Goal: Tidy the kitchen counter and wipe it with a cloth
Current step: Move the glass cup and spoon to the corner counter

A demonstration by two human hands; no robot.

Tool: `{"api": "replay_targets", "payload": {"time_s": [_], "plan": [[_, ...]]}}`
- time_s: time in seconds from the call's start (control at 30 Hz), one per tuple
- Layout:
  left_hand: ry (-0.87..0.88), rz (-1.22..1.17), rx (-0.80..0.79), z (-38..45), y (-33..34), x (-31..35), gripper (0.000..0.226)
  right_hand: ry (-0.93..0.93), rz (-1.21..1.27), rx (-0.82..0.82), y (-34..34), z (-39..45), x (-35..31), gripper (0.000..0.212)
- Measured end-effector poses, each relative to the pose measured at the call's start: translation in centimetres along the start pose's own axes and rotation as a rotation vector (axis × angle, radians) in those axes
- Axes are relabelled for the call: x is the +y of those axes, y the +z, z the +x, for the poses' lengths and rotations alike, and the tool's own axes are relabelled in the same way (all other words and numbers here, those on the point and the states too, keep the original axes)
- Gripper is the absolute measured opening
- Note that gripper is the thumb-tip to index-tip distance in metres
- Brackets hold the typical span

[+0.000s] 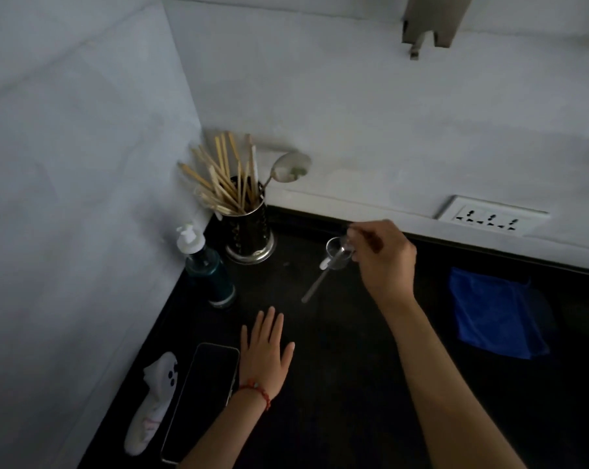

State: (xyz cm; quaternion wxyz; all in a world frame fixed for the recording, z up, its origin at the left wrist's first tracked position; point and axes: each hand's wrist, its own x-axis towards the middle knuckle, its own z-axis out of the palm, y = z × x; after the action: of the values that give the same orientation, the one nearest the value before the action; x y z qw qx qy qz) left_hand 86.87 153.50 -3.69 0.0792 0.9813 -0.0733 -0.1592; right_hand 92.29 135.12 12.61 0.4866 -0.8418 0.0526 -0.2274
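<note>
My right hand (383, 257) is raised over the black counter (337, 384), shut on a small clear glass cup (337, 253) and a thin stick-like utensil (315, 286) that slants down to the left. My left hand (264, 350) lies flat and open on the counter, fingers spread, beside a dark phone (207, 394). A blue cloth (496, 314) lies spread on the counter at the right, apart from both hands.
A perforated metal holder (249, 231) with chopsticks and a spoon stands in the back corner. A pump bottle (207, 269) stands by the left wall. A white sock-like item (152, 404) lies left of the phone. A wall socket (493, 216) sits behind.
</note>
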Motion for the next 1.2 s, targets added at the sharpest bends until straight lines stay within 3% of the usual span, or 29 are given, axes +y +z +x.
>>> {"api": "replay_targets", "payload": {"time_s": [0.23,0.37,0.47,0.57,0.8,0.9,1.03,1.2], "plan": [[0.008,-0.049,0.007,0.1,0.1,-0.2,0.057,-0.237,0.036,0.084,4.8,6.5,-4.9,0.009],[0.052,-0.048,0.006,0.3,0.0,-0.1,0.065,-0.262,0.127,0.201,6.3,8.9,-7.5,0.012],[-0.001,-0.031,-0.046,0.3,0.3,-0.3,0.056,-0.257,0.13,0.24,8.0,10.0,-7.9,0.013],[0.001,-0.077,-0.029,0.1,0.0,-0.3,0.052,-0.272,0.042,0.139,10.3,10.3,-7.0,0.014],[-0.019,-0.085,-0.02,0.1,0.2,-0.2,0.057,-0.197,-0.242,-0.299,14.1,8.4,-3.8,0.017],[-0.026,-0.092,-0.032,0.2,0.1,-0.2,0.058,-0.16,-0.292,-0.395,14.4,7.5,-2.9,0.019],[0.014,-0.064,-0.019,0.2,0.1,-0.4,0.053,-0.121,-0.288,-0.422,13.8,6.8,-2.7,0.023],[0.031,-0.047,-0.039,0.4,0.3,-0.5,0.054,-0.071,-0.209,-0.297,11.2,4.5,-2.1,0.03]]}}
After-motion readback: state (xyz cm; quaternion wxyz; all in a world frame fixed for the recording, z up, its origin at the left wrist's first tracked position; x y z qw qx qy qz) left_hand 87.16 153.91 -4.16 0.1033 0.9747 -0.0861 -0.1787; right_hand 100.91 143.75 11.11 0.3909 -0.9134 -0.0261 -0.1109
